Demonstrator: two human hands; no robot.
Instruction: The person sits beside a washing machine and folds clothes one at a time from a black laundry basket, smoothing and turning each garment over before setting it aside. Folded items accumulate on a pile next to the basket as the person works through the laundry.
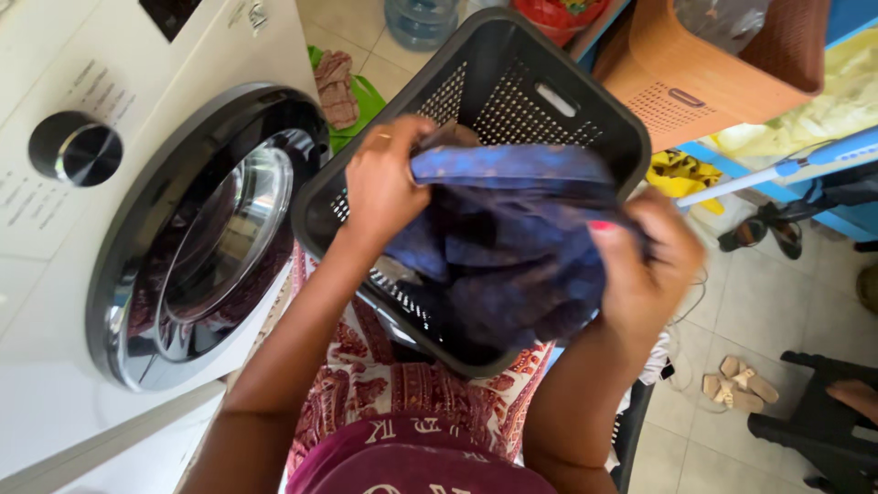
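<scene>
A dark blue patterned garment (512, 247) is bunched over a dark grey perforated laundry basket (512, 64) that rests against my lap. My left hand (384, 178) grips the garment's upper left edge, with a ring on one finger. My right hand (645, 265) clutches the cloth at its right side, over the basket's right rim. Both hands hold the same garment above the basket's inside. The basket's bottom is mostly hidden by the cloth.
A white front-loading washing machine (55, 274) stands at left, its round glass door (210, 238) shut and a knob (75, 148) above. An orange wicker basket (722, 82), water bottle (421, 18), sandals (736, 384), a black stool (823, 421) and a green cloth pile (352, 91) lie around on the tiled floor.
</scene>
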